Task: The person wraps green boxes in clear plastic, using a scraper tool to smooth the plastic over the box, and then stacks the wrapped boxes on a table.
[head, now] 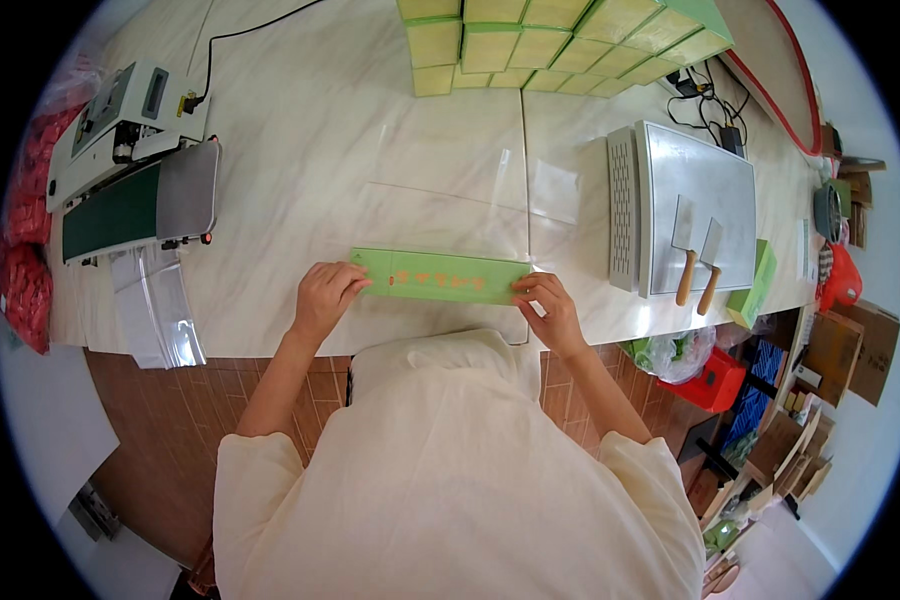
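A long green cardboard box (450, 277) with orange writing lies crosswise before me, close to the near edge of the marbled tabletop (300, 180). At its left end, my left hand (331, 294) pinches the box between thumb and fingers. My right hand (549, 307) grips the opposite end in the same way. Just beyond the box lie thin clear plastic sheets or bags (555, 191), partly hard to make out against the table. Whether film covers the box, I cannot tell.
At left stand a belt sealing machine (131, 150) and flat clear bags (154, 307). Green-and-yellow boxes (525, 49) are stacked at the back. At right, two wooden-handled blades (694, 251) rest on a metal-topped appliance (664, 150), with another green box (751, 285) beside it and cables (720, 112) behind.
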Demonstrator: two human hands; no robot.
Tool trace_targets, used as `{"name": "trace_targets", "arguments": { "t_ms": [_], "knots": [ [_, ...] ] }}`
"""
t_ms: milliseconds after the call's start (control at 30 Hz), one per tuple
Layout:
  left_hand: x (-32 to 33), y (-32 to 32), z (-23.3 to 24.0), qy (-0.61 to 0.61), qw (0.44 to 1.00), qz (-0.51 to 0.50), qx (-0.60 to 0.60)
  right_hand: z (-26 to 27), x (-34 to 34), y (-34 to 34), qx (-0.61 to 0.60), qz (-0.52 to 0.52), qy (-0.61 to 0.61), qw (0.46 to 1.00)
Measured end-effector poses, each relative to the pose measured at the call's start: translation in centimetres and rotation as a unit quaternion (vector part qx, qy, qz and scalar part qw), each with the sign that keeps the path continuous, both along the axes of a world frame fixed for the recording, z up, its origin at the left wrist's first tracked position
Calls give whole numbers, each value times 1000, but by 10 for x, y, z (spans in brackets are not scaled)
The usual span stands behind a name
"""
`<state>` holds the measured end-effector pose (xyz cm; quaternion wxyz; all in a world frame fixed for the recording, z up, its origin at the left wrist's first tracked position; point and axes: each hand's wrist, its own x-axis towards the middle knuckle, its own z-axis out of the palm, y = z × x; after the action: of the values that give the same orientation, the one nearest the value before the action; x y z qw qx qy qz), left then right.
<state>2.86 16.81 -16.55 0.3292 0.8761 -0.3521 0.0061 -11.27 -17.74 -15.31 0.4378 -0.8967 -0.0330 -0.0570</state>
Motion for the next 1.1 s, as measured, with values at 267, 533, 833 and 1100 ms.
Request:
{"name": "trace_targets", "arguments": {
  "t_ms": [267, 533, 833, 1100],
  "knots": [
    [2, -10, 7, 31, 998, 50, 5, 6, 5, 5, 13, -15, 8, 1000],
    [1, -15, 5, 46, 996, 80, -11, 4, 8, 7, 8, -21, 8, 1000],
    [-1, -18, 2, 67, 992, 105, -2, 2, 10, 9, -3, -25, 8, 1000],
    [-3, -22, 6, 103, 985, 136, -15, -6, 3, 6, -10, -87, -5, 996]
  ]
}}
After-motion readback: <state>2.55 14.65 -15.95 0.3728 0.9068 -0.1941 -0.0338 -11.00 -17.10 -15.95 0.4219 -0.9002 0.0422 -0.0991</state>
